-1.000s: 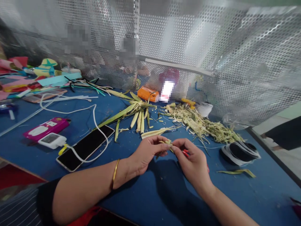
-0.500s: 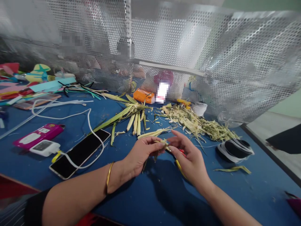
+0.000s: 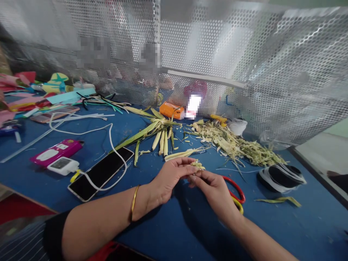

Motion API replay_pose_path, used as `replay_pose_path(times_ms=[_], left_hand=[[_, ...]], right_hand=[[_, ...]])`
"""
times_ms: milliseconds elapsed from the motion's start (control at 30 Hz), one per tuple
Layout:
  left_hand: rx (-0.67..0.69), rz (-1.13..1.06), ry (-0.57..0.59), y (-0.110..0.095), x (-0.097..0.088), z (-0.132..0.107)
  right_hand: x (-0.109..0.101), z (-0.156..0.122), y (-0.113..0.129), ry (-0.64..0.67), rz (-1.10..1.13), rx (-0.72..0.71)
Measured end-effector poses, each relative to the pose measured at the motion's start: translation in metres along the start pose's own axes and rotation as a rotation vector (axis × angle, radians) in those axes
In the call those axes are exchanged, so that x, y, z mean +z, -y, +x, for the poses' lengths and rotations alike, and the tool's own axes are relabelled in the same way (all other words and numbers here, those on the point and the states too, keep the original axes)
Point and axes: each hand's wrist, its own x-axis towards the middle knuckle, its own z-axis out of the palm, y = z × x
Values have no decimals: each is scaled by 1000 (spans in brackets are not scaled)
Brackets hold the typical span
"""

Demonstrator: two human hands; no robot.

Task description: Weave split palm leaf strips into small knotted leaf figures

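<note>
My left hand (image 3: 170,179) pinches a small folded piece of pale palm leaf (image 3: 197,165) between thumb and fingertips, just above the blue table (image 3: 174,224). My right hand (image 3: 213,192) is closed beside it, its fingertips on the lower end of the same piece. Red and yellow handled scissors (image 3: 237,195) lie on the table just right of my right hand, partly hidden by it. A gold bangle (image 3: 133,203) sits on my left wrist.
Green leaf strips (image 3: 152,132) and a heap of leaf trimmings (image 3: 236,145) lie beyond my hands. A black phone (image 3: 100,174) on a white cable, a pink case (image 3: 56,152) and a white charger (image 3: 62,166) lie left. A black tape roll (image 3: 281,177) lies right. Perforated metal screen (image 3: 244,54) behind.
My right hand has dropped lower and closed on the leaf piece. The scissors now show on the table to its right. The view has shifted slightly.
</note>
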Motion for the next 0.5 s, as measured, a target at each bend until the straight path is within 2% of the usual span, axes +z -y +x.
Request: replay_pose_path(times_ms=[67,167,300,367,500], left_hand=[[23,39,-25,-4,1,-1],[44,78,-55,-7,0,0],[-41,100,-54,-6,-5,3],[-67,105,-47,-5,-7,4],[-34,132,-14,-7,-5,2]], right_hand=[[-2,0,-1,31,-32,-21],[-8,-1,0,70,-178,-132],[-14,-2,3,94,-404,-278],[-15,-2,3,88,-400,-255],[-12,-3,2,51,-261,-133]])
